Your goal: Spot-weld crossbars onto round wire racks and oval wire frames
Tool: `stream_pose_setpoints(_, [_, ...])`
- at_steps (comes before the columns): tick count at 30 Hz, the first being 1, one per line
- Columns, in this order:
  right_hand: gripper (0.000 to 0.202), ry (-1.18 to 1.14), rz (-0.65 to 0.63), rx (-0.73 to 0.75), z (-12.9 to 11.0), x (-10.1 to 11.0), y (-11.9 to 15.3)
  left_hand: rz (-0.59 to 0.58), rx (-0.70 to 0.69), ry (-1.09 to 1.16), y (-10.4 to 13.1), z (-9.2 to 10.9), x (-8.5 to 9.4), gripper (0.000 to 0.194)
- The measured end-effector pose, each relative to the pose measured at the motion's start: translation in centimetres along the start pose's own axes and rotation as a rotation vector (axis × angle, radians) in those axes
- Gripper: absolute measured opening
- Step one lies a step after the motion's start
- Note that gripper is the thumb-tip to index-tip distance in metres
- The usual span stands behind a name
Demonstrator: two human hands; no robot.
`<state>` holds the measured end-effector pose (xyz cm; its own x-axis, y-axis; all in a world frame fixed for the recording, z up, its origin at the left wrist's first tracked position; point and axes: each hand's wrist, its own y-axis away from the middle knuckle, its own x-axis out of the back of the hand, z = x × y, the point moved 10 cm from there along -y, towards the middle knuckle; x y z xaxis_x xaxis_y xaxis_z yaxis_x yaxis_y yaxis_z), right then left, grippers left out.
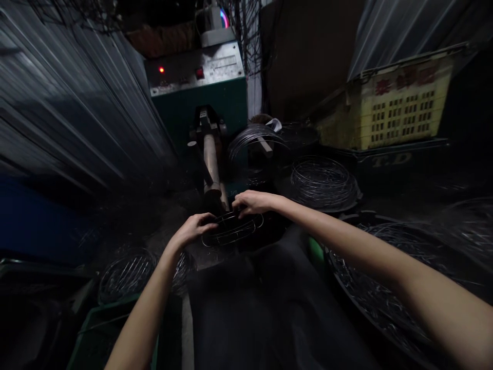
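Note:
Between my hands, above my lap, is a wire rack [234, 235] made of thin rounded loops with cross wires. My left hand [194, 227] grips its left side, thumb and fingers closed on the wire. My right hand [252, 202] is closed at its far right edge, fingers curled down; the exact wire in them is hard to make out. Just beyond stands a green machine [198, 110] with a metal panel and a lit red lamp. Its thick pale arm [210, 159] reaches toward the rack, ending close to its far edge.
To the right lie a coil of wire [323, 180], a hanging bundle of wire rings [254, 139] and a large dark basin [346, 288] of small wire pieces. A yellow crate [404, 110] stands behind. At lower left, wire racks [129, 272] lie by a green crate [87, 329].

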<state>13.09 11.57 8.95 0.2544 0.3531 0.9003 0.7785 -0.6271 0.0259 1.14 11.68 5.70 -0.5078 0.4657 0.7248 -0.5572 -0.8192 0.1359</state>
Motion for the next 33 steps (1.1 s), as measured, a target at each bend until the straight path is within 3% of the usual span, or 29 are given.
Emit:
stream_pose_setpoints(7, [0.025, -0.040, -0.040, -0.005, -0.1, 0.0, -0.3, -0.002, 0.018, 0.027, 0.2, -0.7, -0.1, 0.039])
stream_pose_setpoints(15, [0.050, 0.022, -0.026, -0.108, -0.4, 0.6, 0.4, -0.023, 0.036, 0.054, -0.1, -0.8, -0.3, 0.038])
stream_pose_setpoints(23, [0.032, 0.066, 0.008, -0.080, 1.3, -0.9, 1.3, 0.066, -0.001, -0.063, -0.4, 0.5, -0.2, 0.035])
stream_pose_setpoints(33, [0.030, 0.215, -0.055, -0.073, -0.1, -0.9, 0.8, 0.053, 0.018, -0.001, -0.2, -0.6, -0.2, 0.037])
